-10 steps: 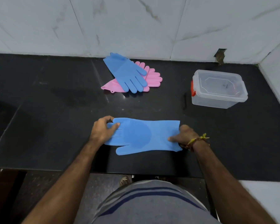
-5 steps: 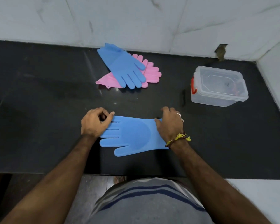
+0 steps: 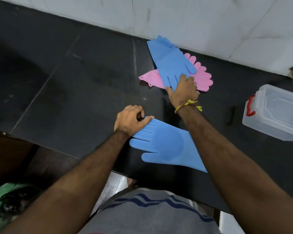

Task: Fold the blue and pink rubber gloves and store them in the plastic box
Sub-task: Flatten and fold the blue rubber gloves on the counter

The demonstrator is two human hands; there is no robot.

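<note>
A blue rubber glove [image 3: 164, 146] lies flat near the front edge of the black counter [image 3: 74, 85], fingers pointing left. My left hand [image 3: 130, 119] pinches its fingertips with curled fingers and thumb. Further back a second blue glove [image 3: 167, 59] lies across the pink gloves [image 3: 204, 76] by the wall. My right hand [image 3: 184, 88] reaches there and grips that glove's finger end, thumb spread to the left. My right forearm crosses over and hides the cuff of the near glove. The clear plastic box [image 3: 267, 130] with a red latch stands at the right with its lid on.
A white tiled wall [image 3: 193, 19] runs behind the counter. A small dark object [image 3: 231, 115] lies left of the box. Below the counter's left end a green plastic bag [image 3: 0, 200] sits on the floor.
My right hand has left the near blue glove's cuff and moved back onto the far blue glove. My left hand stays at the near glove's fingertips. The camera has swung left.
</note>
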